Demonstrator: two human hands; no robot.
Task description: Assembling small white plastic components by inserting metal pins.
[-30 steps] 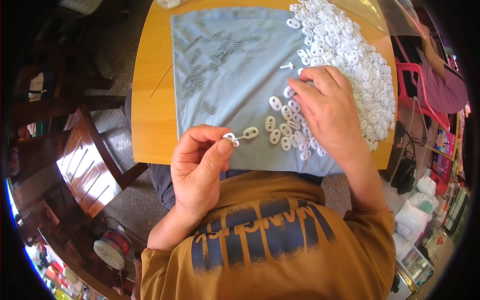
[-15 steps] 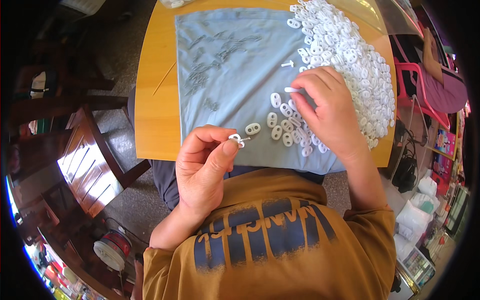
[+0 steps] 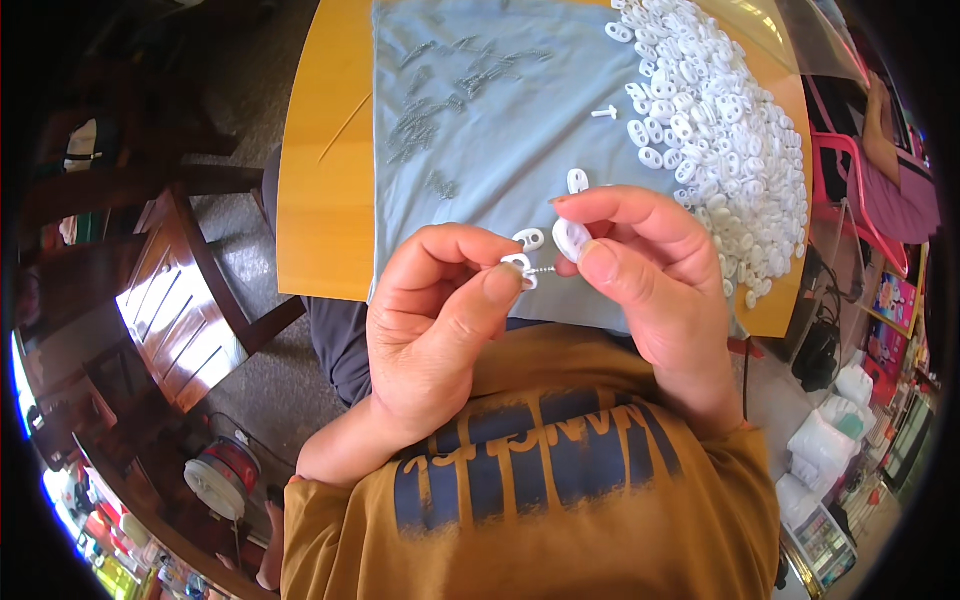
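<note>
Between the thumb and fingers of my left hand (image 3: 425,335) is a small white two-hole plastic piece (image 3: 517,262). A thin metal spring (image 3: 542,269) sticks out of it toward the right. My right hand (image 3: 665,275) pinches a white oval plastic piece (image 3: 571,240) just off the spring's free end; the two pieces are apart. Behind my fingers, loose two-hole pieces (image 3: 577,181) lie on the blue-grey cloth (image 3: 520,150); my right hand hides most of that small group.
Many white pieces (image 3: 700,110) are heaped at the table's right side. Scattered springs (image 3: 425,125) lie on the cloth's left half, near a thin wooden stick (image 3: 343,128) on the table (image 3: 310,210). A white T-shaped part (image 3: 605,112) lies beside the heap. Another person (image 3: 890,190) sits beyond, at right.
My right hand has come left and nearer to me with its white piece, right up to the spring. The left hand keeps its pinch. The whole view has shifted slightly.
</note>
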